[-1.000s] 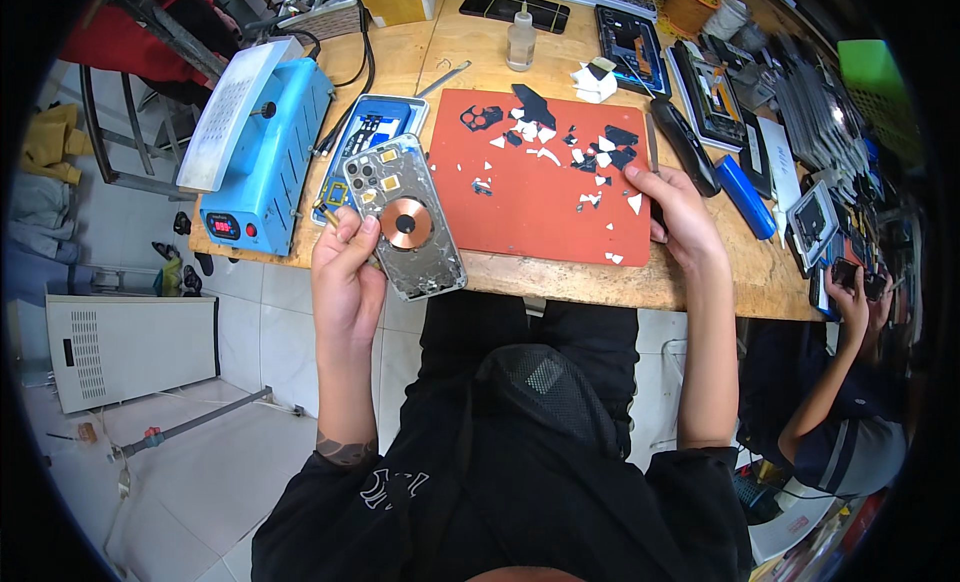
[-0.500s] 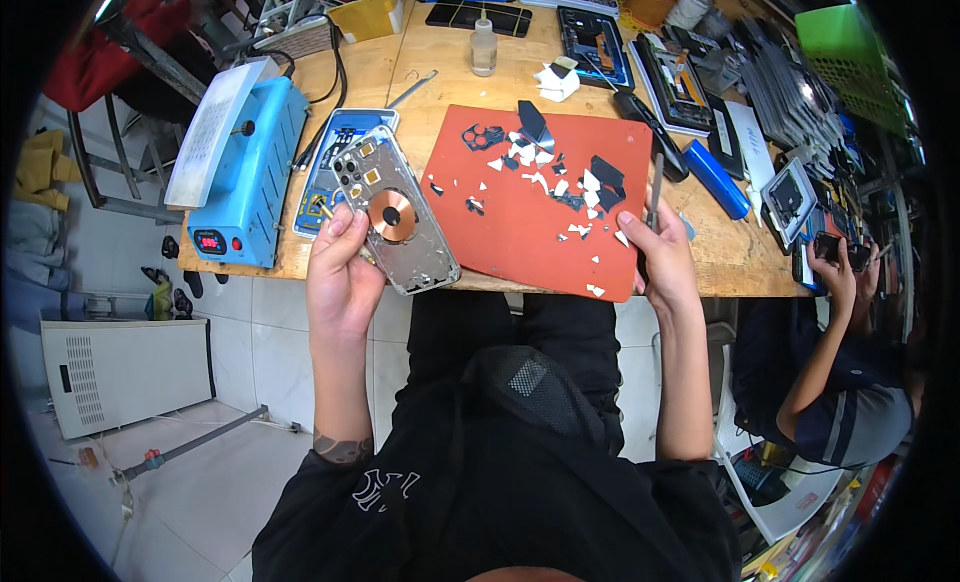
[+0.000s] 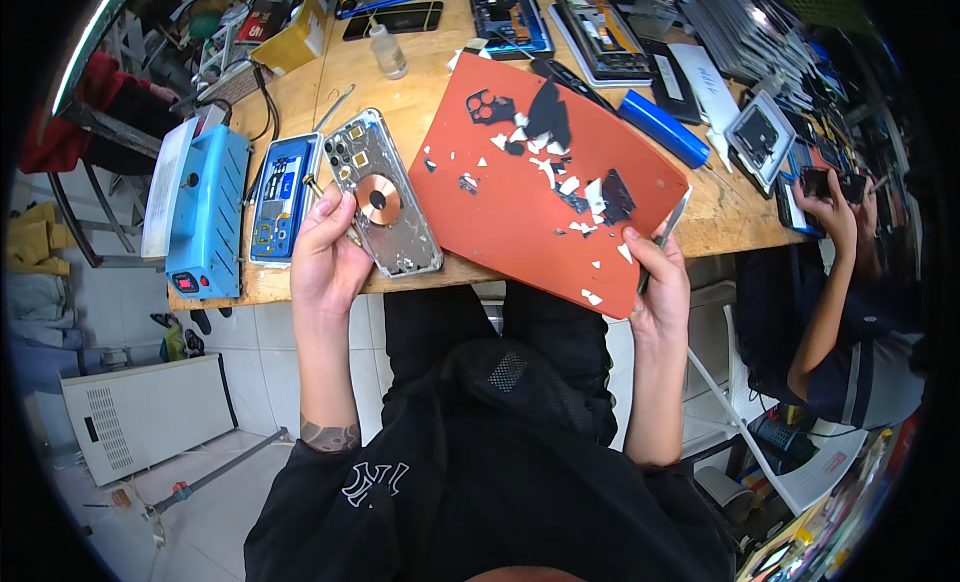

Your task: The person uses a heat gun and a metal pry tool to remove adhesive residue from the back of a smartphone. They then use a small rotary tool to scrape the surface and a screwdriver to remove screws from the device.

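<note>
My left hand [image 3: 332, 254] is closed on a phone [image 3: 408, 244] whose back glass is off, baring a copper coil and a scuffed grey surface. A thin brass-coloured tool [image 3: 312, 185] pokes out by the same fingers. My right hand [image 3: 660, 294] pinches the near right corner of a red-brown mat [image 3: 500, 222], thumb on top. Dark shards [image 3: 548, 114] and small white shards [image 3: 594, 198] lie scattered over the mat. A slim metal tool [image 3: 677, 214] shows behind the right fingers; its lower part is hidden. The mat slants across the table's front edge.
A blue machine [image 3: 205, 217] with a red display stands at the left, beside an opened blue phone [image 3: 283, 202]. Behind the mat are a dropper bottle [image 3: 387, 52], a blue cylinder [image 3: 663, 129] and opened devices [image 3: 510, 22]. Another person's hands [image 3: 840, 212] hold a phone at the right.
The mat has turned clockwise, its right side swinging toward me. Both hands keep their holds. The whole view has shifted and tilted slightly.
</note>
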`<state>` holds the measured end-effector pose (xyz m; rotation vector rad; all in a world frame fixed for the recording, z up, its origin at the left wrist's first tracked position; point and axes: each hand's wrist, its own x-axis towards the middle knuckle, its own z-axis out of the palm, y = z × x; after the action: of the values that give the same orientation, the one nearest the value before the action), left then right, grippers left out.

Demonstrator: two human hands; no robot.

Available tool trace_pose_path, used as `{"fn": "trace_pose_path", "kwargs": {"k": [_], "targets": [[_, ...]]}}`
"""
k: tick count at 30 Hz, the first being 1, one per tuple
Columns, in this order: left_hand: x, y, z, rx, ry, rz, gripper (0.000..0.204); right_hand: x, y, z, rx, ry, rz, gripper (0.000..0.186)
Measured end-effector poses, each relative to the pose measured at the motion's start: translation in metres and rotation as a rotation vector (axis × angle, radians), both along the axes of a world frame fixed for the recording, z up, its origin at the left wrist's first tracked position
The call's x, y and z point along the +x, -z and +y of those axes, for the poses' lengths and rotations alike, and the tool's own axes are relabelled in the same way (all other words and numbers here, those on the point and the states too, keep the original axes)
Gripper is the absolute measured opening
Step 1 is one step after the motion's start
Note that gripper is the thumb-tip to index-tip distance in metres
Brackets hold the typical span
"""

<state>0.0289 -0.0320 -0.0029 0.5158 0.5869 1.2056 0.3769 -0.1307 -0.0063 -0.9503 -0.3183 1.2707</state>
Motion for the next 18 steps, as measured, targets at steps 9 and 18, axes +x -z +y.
{"fn": "trace_pose_path", "kwargs": {"k": [9,18], "targets": [[0.008,-0.021,-0.007,0.112,0.114,0.015,0.012,-0.004,0.006,-0.052,-0.016,0.063,0.069,0.036],[0.063,0.007,-0.083,0.066,0.438,-0.024,0.009,0.042,0.043,-0.253,-0.131,0.429,0.195,0.045]]}}
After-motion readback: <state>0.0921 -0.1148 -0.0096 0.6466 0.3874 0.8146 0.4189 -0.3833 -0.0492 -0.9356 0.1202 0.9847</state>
